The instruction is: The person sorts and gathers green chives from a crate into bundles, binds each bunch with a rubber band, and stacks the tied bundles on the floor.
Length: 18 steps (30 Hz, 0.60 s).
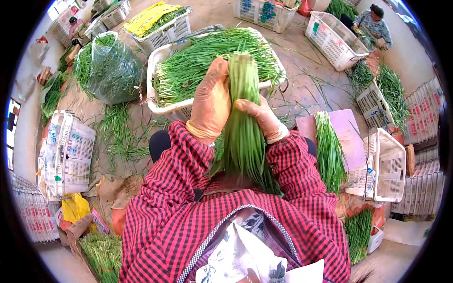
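Observation:
An upright bunch of garlic chives (243, 127) is between my hands, pale cut ends on top and green leaves hanging toward my lap. The top of the bunch is slightly blurred. My right hand (259, 115), gloved, grips its middle with the thumb across the front. My left hand (211, 101), also gloved, presses along the left side of the bunch near the cut ends; some of its fingers are hidden behind. Just beyond my hands stands a white crate (153, 85) heaped with loose chives (203, 54).
Another bunch of chives (328, 151) lies on a pinkish board (351, 137) at my right. A plastic bag of greens (115, 70) stands left of the crate. White crates (78, 153) line both sides. Stray leaves litter the floor. A person (373, 28) sits at far right, handling greens.

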Tool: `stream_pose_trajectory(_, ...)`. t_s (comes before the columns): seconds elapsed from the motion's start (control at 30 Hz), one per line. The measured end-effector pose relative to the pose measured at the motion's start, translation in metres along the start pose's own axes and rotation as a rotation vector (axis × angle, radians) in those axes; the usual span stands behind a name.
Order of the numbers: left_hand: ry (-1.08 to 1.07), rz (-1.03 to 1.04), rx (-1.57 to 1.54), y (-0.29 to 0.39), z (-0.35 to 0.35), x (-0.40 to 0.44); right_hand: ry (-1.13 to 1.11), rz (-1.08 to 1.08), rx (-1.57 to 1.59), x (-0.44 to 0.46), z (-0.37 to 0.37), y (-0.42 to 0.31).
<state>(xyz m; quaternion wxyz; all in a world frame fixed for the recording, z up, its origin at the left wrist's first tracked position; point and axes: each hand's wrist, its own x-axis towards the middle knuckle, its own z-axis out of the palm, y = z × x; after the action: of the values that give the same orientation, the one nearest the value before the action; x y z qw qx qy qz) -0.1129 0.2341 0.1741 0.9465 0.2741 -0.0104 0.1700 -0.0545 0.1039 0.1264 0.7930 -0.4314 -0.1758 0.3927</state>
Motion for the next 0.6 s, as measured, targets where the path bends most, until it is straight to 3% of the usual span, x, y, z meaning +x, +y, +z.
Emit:
stream_pose_trajectory(0.07,-0.06,-0.025,-0.077,-0.008,-0.012,0.002,0.002,0.021,0.054,-0.009,-0.017,0.002)
stream_pose_trajectory(0.17,0.103,-0.008,-0.104,-0.023,-0.032,0.0,-0.003,0.021,0.07,-0.019,-0.029,0.01)
stream_pose_trajectory(0.23,0.228,0.005,0.107,-0.027,-0.035,-0.003,-0.052,0.09,0.098,-0.024,-0.032,0.01)
stream_pose_trajectory(0.3,0.196,-0.042,0.183,-0.021,-0.045,-0.004,-0.086,0.1,0.071,-0.026,-0.032,0.008)
stream_pose_trajectory(0.37,0.017,-0.415,0.449,-0.007,-0.039,-0.01,-0.2,0.166,0.221,-0.03,-0.025,0.005)
stream_pose_trajectory(0.4,-0.104,-0.412,0.526,-0.005,-0.037,-0.01,-0.221,0.191,0.197,-0.028,-0.025,0.007)
stream_pose_trajectory(0.43,-0.274,-0.411,0.413,-0.011,-0.039,-0.007,-0.208,0.222,0.225,-0.028,-0.021,0.012)
stream_pose_trajectory(0.57,-0.353,-0.425,0.217,-0.002,-0.026,-0.012,-0.391,0.516,0.433,-0.034,-0.015,0.025)
stream_pose_trajectory(0.6,-0.326,-0.428,0.251,0.001,-0.027,-0.015,-0.305,0.461,0.357,-0.036,-0.013,0.029)
